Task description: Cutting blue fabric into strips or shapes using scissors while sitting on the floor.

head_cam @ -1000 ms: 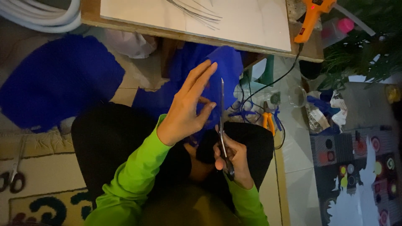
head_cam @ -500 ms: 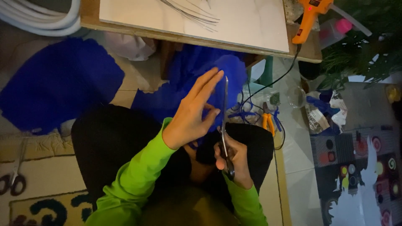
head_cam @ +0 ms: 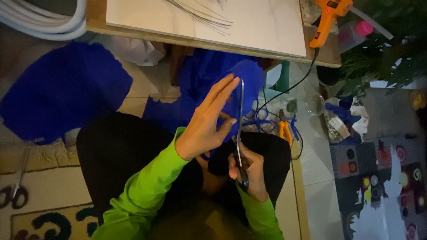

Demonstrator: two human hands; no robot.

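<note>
A tiled floor (head_cam: 311,186) in dim light runs under a low wooden table (head_cam: 133,33) that carries a pale board (head_cam: 249,22). An orange glue gun (head_cam: 327,20) lies at the table's right end, its black cord (head_cam: 293,86) trailing down to the floor. A large blue sheet (head_cam: 58,93) is spread on the floor to the left, and a patterned rug (head_cam: 40,200) lies below it with a second pair of scissors (head_cam: 15,186) on it.

The person sits with dark-trousered legs folded, sleeves bright green. The left hand (head_cam: 207,124) is raised with fingers stretched out flat, thumb and fingertips pinching a piece of blue cloth (head_cam: 242,82) held up in front of the table edge. The right hand (head_cam: 247,171) is closed around the handles of the scissors (head_cam: 240,120), whose long blades point straight up along the edge of the cloth, just beside the left fingertips.

To the right on the floor sit a small clear glass bowl (head_cam: 315,104), whose contents I cannot make out, orange-handled pliers (head_cam: 284,131), and a heap of crumpled wrappers (head_cam: 344,118). White hoses (head_cam: 42,20) curve at the top left.
</note>
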